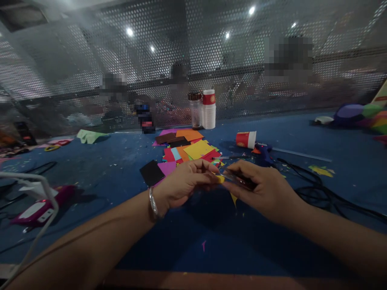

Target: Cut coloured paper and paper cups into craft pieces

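Nothing legible — just a small gold emblem on the red top of the far paper-cup stack (pixel 209 109), and gold markings on the tipped paper cup (pixel 246 139), nearer and right — too small to read.

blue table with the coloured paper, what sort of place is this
Probably a craft workspace: the blue table holds a pile of coloured sheets, what looks like a glue gun, and yellow scraps.

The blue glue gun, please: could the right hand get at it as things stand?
Probably yes: the glue gun lies just beyond the right hand with nothing bulky between, though that hand holds a dark tool.
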### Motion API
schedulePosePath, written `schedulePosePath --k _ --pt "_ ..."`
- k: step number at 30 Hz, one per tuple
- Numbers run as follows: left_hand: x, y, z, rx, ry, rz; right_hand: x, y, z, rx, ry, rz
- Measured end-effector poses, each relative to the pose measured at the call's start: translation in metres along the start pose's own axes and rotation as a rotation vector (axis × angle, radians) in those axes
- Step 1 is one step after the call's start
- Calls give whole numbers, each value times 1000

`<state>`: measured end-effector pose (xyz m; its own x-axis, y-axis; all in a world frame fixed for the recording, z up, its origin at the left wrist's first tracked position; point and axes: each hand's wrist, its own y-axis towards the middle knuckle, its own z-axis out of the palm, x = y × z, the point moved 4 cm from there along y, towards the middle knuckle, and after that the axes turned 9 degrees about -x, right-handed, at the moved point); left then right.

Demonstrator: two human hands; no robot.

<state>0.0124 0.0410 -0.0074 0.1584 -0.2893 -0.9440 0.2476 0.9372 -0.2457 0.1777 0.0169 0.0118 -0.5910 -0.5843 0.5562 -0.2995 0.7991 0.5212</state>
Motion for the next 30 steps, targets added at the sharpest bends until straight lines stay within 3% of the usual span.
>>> schedulePosePath --k 7,14,19,30 --pt "-13 5 -12 -102 70 324 -7 5 -5 19 135 189" --pt "-21 -7 -9 -168 241 671 -9 6 0 92 53 202" --pt "-17 -11 -6 -134 374 724 -6 6 0 91 11 156" --pt "-15 -11 -5 -83 360 684 -1 7 -2 76 -17 70"
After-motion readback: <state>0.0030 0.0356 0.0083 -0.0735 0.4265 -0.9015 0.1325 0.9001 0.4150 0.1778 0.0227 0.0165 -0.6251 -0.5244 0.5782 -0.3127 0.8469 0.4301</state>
